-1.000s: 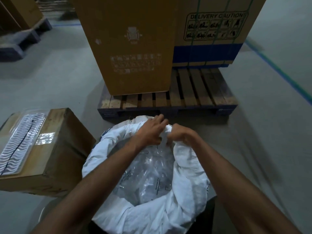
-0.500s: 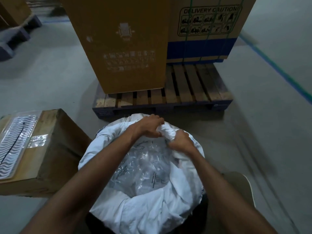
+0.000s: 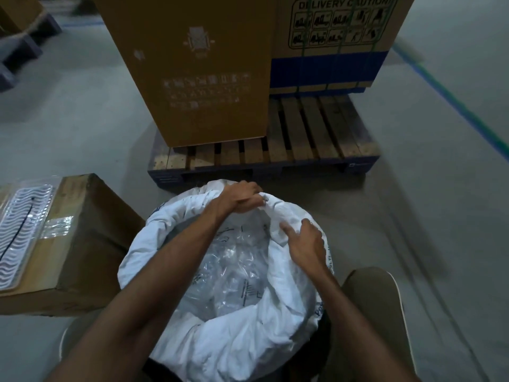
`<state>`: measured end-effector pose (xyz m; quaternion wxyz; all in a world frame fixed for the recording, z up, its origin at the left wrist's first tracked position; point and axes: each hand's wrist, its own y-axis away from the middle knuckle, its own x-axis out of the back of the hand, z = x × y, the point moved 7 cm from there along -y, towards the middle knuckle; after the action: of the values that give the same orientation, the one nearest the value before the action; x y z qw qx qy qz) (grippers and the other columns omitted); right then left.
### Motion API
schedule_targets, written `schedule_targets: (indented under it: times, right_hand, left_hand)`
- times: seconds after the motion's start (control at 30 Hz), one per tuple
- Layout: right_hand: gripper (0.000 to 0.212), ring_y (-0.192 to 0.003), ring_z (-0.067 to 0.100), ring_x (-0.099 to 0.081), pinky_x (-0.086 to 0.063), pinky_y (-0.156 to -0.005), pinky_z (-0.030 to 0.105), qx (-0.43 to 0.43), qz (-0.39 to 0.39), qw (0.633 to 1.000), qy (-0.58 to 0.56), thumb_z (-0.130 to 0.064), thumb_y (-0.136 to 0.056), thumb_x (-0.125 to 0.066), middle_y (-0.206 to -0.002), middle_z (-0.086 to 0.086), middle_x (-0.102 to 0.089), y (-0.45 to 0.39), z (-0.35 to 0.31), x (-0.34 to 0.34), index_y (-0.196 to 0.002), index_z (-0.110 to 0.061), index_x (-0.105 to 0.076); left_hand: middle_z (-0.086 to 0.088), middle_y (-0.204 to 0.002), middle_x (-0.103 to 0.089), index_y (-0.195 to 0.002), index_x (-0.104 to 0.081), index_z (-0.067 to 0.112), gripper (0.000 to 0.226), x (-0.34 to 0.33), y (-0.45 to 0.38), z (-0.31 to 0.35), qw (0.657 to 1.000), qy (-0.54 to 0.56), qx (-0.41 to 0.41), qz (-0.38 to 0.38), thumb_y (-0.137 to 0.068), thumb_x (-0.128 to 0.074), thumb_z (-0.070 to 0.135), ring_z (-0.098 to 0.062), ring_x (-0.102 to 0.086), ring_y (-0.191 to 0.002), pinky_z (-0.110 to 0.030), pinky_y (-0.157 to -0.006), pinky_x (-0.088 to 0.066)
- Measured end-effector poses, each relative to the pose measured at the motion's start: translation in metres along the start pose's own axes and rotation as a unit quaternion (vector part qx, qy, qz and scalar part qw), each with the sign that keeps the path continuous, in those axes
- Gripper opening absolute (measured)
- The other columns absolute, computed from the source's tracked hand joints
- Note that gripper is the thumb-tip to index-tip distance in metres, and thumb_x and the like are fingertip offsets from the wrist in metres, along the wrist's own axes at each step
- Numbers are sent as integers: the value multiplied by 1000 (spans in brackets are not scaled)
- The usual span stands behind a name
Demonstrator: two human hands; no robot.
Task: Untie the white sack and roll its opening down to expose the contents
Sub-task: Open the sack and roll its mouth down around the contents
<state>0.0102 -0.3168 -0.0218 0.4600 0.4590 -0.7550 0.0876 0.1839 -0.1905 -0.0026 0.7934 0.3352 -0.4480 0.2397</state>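
The white sack (image 3: 220, 340) sits open on the floor, in front of a wooden pallet (image 3: 275, 158). Inside lies crinkly clear plastic (image 3: 234, 271). The left hand (image 3: 242, 198) has a tight grip on the far rolled rim. The right hand (image 3: 305, 244) has slid down the right side since a moment ago and now rests there, fingers loose. A brown box (image 3: 82, 244) stands nearby.

I see a grey concrete floor (image 3: 82, 128) carrying everything here. A wooden pallet (image 3: 303, 150) sits on it straight ahead, with tall cardboard boxes (image 3: 198, 67) stacked on top. The white sack (image 3: 234, 340) stands on the floor just in front of the pallet. A brown carton (image 3: 82, 244) rests on the floor just beside the sack, at left. A green line (image 3: 454, 106) crosses the floor at right.
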Motion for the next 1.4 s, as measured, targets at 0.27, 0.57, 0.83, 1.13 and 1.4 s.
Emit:
schedule_targets:
  times: [0.27,0.57,0.83,1.13,1.4]
  right_hand:
    - [66,-108,25,-70,-54,-101,44,-46,-142,919,-364,-75,-94,-42,-122,13,-72,-21,20,-16,-116,-21,-73]
    - [78,-110,27,-65,-50,-102,46,-88,-42,971,-218,-87,-85,-33,-109,0,-72,2,38,-2,-108,-20,-68]
    - [22,-102,29,-68,-55,-90,40,-180,-32,924,-335,-30,-101,-57,-110,9,-73,5,37,-13,-109,-13,-69]
    - [29,-56,21,-68,-58,-56,31,-241,-172,759,-580,-24,-107,-45,-66,9,-70,18,39,-17,-91,-8,-65]
    - [82,-128,36,-56,-45,-107,43,-194,-63,935,-291,-76,-92,-45,-138,13,-60,53,52,-10,-144,-13,-53]
  left_hand:
    - [-4,-159,-41,-151,-46,28,67,-22,20,48,986,-8,-167,29,-98,-33,67,-21,-28,-149,-50,-125,-8]
    - [-1,-63,-64,-66,-64,17,38,-22,-13,50,994,46,38,91,-82,-58,51,-16,-55,-56,-24,-52,-41]
    - [0,-116,-67,-122,-64,22,58,-19,-3,64,997,-24,-66,20,-91,-38,63,-21,-55,-112,-43,-97,-40]
    - [5,-83,-68,-90,-70,19,54,-34,11,104,990,-56,-129,16,-98,-38,62,-13,-56,-79,-47,-101,-37]
    - [4,-102,-76,-103,-77,23,49,-24,1,103,991,-110,-33,69,-85,-52,61,-18,-66,-93,-42,-94,-34]
